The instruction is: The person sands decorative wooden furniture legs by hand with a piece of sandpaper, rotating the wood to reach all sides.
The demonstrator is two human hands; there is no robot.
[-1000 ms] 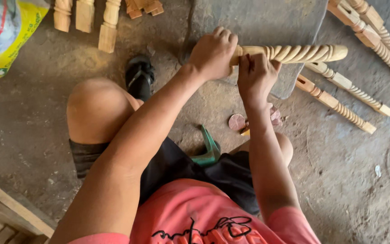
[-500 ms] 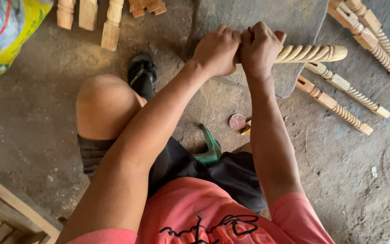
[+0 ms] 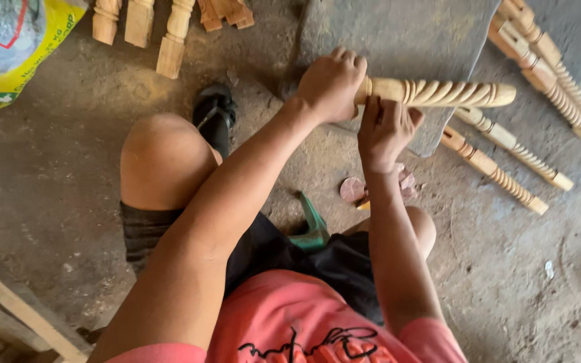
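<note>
Head view: person sits low on the dirt floor [image 3: 55, 202], knees apart, working over a grey slab [image 3: 405, 33] that looks to serve as the tabletop.

Left hand [image 3: 331, 84] is wrapped fully closed around the plain end of a twisted wooden spindle [image 3: 448, 94]. It holds the spindle level, with the free end out past the slab edge, probably so the carved part stays clear and reachable.

Right hand [image 3: 384, 128] comes from below, fingers curled against the spindle just beside the left. Grip is partly closed; can't tell whether it pinches anything, e.g. abrasive. Looks like one hand steadies and the other works the surface.

More finished spindles [image 3: 499, 165] lie on the floor to the right, within reach but apart from the one in hand. Square-ended wooden blanks [image 3: 169, 37] lie at top. Yellow-edged sack [image 3: 8, 47] top left. Green tool [image 3: 314, 225] between the legs, untouched. Black sandal [image 3: 215, 111] beside the knee.
</note>
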